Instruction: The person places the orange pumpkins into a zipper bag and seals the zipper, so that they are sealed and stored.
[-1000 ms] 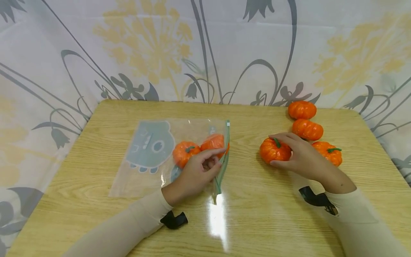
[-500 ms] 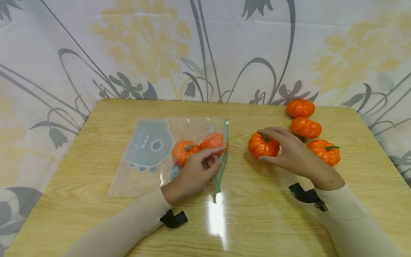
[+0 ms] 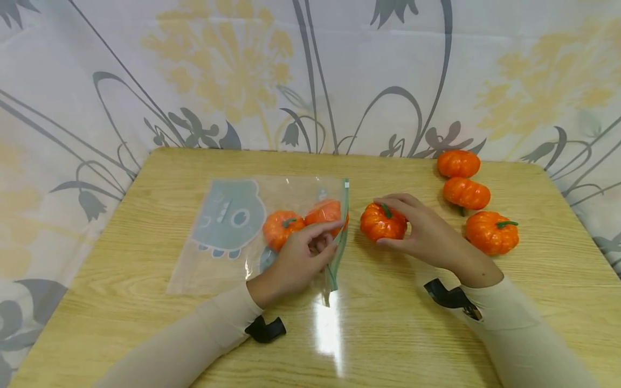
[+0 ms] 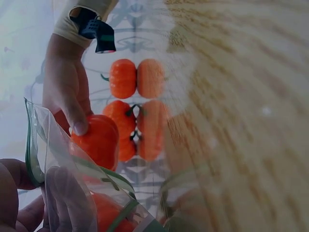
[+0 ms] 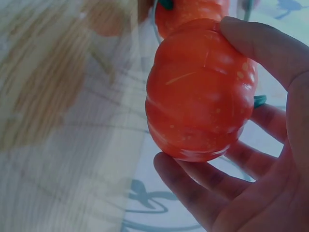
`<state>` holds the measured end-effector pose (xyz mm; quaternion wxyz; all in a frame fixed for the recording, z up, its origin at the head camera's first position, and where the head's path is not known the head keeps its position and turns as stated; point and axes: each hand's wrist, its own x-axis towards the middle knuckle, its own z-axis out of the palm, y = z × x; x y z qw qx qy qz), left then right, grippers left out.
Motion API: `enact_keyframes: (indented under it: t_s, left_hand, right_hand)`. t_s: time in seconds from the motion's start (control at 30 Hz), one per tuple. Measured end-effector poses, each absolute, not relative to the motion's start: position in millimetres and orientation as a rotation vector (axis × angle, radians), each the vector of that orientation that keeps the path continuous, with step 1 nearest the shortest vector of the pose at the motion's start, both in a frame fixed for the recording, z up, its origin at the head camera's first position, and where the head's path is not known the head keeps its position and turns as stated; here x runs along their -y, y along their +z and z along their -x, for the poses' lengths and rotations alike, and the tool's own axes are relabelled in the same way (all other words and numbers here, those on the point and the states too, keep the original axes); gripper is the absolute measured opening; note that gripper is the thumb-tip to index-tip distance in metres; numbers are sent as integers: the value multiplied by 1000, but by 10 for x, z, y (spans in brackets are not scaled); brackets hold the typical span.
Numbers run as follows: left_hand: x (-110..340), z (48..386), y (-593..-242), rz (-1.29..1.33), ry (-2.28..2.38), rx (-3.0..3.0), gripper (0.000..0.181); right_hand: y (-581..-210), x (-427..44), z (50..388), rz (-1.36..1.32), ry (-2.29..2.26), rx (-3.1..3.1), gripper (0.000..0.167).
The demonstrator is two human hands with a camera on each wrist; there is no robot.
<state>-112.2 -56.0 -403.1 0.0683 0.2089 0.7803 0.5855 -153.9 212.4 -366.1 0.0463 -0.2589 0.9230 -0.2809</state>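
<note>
A clear zip bag point(image 3: 208, 277) with a blue cartoon print and green zip edge lies flat at the table's left middle. Inside it are an orange toy pumpkin point(image 3: 276, 229) with a green stem and a second pumpkin point(image 3: 322, 212) by the mouth. My left hand point(image 3: 293, 264) pinches the bag's mouth edge between thumb and fingers; the left wrist view shows the opening spread apart. Just right of the mouth, my right hand point(image 3: 432, 237) grips another toy pumpkin point(image 5: 200, 92), thumb on one side and fingers on the other. That pumpkin is outside the bag.
Three more toy pumpkins stand at the right: one at the back point(image 3: 458, 163), one tipped over point(image 3: 467, 194) in front of it, and one nearer point(image 3: 492, 233). Behind the wooden table point(image 3: 388, 345) hangs a flower-patterned cloth point(image 3: 339, 70).
My right hand has carried its pumpkin leftward, away from the other pumpkins and close to the bag's mouth. The left hand and bag stay nearly in place.
</note>
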Motion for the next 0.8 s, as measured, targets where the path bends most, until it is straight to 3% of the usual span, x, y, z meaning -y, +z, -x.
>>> enact_keyframes:
  t_s: [0.8]
  left_hand:
    - [557, 1131, -4015, -607, 1772, -2328, 41]
  right_hand:
    - [-3761, -1918, 1582, 833, -905, -2832, 69]
